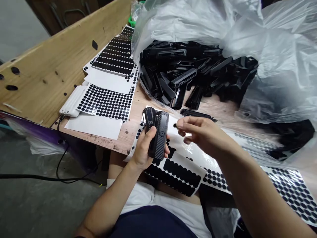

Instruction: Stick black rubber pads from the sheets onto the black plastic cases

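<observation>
Head view shows left hand (141, 151) with fingers wrapped around two black casings (159, 140) over white sheet (180, 144), while right hand (205, 132) pinches small black dot (175, 125) near them, seemingly a mid-handling step, calling for light, steady fingertips and still casings.

From here, board (61, 49) runs along tbl (138, 102) on L; L-side sheets (106, 99) nr it, w/ box (74, 100) at their L edge. Bag (193, 23) on R, parts (183, 76) in it. Front sheets (183, 172) before bag.
</observation>
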Available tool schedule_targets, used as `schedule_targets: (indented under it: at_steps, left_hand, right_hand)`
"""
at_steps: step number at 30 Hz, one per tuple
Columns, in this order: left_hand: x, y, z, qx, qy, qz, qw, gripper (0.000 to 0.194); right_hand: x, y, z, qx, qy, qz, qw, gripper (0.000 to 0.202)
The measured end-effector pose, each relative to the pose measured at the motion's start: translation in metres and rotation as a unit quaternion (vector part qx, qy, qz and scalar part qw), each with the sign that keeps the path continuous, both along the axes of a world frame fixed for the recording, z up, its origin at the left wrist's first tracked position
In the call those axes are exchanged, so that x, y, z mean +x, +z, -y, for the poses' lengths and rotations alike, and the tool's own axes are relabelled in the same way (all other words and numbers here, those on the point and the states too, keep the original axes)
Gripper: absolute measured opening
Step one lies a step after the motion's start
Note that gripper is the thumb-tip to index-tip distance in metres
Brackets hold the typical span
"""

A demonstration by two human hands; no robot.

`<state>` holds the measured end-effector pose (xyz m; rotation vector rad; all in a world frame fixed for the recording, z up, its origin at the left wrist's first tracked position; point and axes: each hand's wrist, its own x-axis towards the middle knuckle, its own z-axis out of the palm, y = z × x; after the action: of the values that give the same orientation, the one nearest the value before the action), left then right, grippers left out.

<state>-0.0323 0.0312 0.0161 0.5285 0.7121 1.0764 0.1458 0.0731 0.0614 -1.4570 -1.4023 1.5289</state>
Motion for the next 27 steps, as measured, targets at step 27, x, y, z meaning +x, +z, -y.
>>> schedule_targets:
  at_steps: [27]
  left_hand:
    - [0.002, -0.01, 0.003, 0.019, -0.003, -0.026, 0.999, 0.071]
  right_hand:
    - [-0.022, 0.024, 0.026, 0.023, 0.013, 0.024, 0.999, 0.038]
